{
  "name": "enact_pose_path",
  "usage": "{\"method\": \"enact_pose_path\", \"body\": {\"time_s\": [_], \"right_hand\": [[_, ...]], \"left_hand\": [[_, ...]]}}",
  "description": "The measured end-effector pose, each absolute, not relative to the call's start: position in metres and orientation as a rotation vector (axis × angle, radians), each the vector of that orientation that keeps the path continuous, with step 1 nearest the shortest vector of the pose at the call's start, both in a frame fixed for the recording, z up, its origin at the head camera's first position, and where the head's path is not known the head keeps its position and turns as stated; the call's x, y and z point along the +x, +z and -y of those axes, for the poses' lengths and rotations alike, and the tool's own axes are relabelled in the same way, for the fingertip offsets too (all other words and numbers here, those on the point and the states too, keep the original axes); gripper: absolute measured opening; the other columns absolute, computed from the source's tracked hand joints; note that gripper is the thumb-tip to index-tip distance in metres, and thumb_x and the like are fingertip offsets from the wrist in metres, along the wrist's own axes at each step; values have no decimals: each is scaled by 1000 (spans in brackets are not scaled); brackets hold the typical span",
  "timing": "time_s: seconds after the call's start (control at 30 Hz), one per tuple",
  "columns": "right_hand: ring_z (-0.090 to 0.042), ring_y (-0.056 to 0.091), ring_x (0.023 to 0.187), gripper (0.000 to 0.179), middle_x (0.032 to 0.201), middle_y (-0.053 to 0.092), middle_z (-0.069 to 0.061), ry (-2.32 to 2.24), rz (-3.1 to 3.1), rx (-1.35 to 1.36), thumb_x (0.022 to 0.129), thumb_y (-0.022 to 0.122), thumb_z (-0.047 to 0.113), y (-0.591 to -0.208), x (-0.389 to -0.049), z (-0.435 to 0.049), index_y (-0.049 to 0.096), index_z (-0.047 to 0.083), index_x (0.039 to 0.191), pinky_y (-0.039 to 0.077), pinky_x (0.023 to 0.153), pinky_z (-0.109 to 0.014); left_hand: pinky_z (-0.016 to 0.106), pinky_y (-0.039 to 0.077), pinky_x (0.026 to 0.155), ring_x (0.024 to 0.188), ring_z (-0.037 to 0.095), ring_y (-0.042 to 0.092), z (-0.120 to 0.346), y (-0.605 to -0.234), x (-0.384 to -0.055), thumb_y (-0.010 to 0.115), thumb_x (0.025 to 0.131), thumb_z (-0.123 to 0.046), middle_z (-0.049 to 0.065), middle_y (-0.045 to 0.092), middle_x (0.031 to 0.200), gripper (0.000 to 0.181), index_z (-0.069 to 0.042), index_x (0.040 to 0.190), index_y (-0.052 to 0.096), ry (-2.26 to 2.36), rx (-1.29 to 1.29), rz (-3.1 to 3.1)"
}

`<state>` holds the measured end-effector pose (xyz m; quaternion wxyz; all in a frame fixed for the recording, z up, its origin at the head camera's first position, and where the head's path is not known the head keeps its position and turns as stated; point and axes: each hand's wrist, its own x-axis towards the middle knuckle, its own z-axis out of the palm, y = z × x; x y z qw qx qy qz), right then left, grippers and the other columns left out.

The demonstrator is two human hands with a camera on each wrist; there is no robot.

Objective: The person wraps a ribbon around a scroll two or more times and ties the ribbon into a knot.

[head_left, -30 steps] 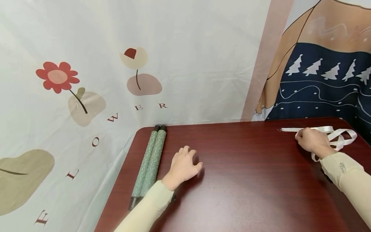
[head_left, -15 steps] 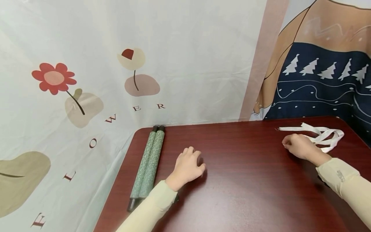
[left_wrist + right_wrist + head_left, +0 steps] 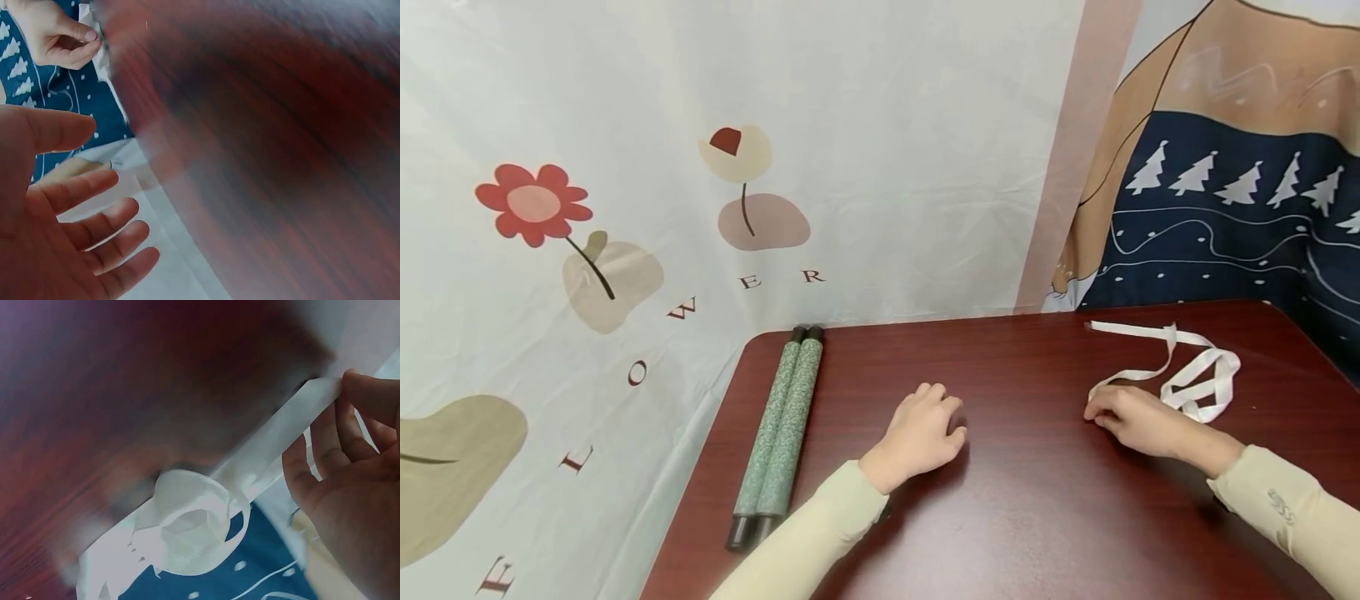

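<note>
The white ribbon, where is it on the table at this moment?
In the head view, the white ribbon lies looped on the right side of the table, toward the far edge, with one part pinched in the right grip.

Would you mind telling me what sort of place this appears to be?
Likely a makeshift indoor workspace, perhaps at home: a dark red table stands before a flower-printed pale cloth, with tree-printed navy fabric toward the right.

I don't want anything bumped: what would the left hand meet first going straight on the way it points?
Probably the pale cloth behind the table; the way from the left hand to the table's far edge looks free, though depth is unclear.
</note>
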<state>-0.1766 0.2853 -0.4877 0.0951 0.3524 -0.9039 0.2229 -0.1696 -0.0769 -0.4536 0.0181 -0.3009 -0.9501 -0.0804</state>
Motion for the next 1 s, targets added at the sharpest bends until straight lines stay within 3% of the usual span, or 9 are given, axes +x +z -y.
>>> {"method": "enact_pose_path", "body": {"time_s": [0.13, 0.27, 0.43, 0.57, 0.67, 0.83, 1.0], "right_hand": [[-6, 61, 84, 40, 89, 64, 15, 717, 2606, 1183, 72, 80, -18, -492, -164, -276, 73, 20, 86, 55, 71, -30], [-5, 62, 83, 41, 89, 64, 14, 761, 2578, 1269, 72, 79, -18, -492, -154, -270, 73, 19, 87, 53, 70, -26], [-4, 61, 83, 41, 89, 64, 15, 777, 2590, 1297, 73, 80, -17, -490, -142, -266, 73, 20, 87, 52, 69, -22], [-2, 61, 82, 41, 88, 63, 16, 788, 2585, 1332, 72, 80, -17, -491, -137, -264, 73, 21, 86, 51, 70, -19], [-2, 61, 81, 41, 88, 63, 16, 792, 2587, 1348, 72, 80, -17, -492, -134, -264, 73, 21, 86, 52, 69, -20], [-4, 62, 81, 38, 87, 64, 16, 764, 2608, 1328, 72, 81, -15, -492, -129, -264, 73, 21, 85, 54, 68, -24], [-5, 63, 81, 36, 86, 65, 14, 730, 2584, 1331, 72, 82, -13, -492, -126, -265, 73, 20, 83, 53, 69, -24]], "left_hand": [[27, 46, 80, 91, 17, 48, 64, -456, -167, 66, 100, -28, -1, 63, 107, 30, -12, 124, 74, -185, -1051, 2916], [25, 47, 82, 95, 15, 52, 48, -456, -165, 66, 102, -26, -3, 66, 112, 29, -15, 128, 73, -121, -1182, 2875], [25, 48, 95, 116, 14, 59, 21, -454, -166, 67, 102, -24, -5, 68, 130, 35, -17, 136, 69, -56, -1349, 2829], [26, 45, 106, 133, 13, 53, -2, -454, -170, 69, 101, -26, -6, 61, 145, 44, -19, 144, 64, -56, -1436, 2802], [26, 44, 107, 137, 13, 49, -18, -453, -171, 73, 99, -29, -5, 57, 150, 49, -23, 146, 62, -3, -1489, 2764], [26, 43, 103, 136, 13, 46, -43, -455, -172, 75, 97, -36, -7, 55, 149, 51, -28, 146, 61, 228, -1577, 2632], [27, 41, 100, 131, 13, 48, -56, -462, -174, 66, 101, -30, -11, 61, 138, 31, -30, 133, 70, 474, -1664, 2364]]}}
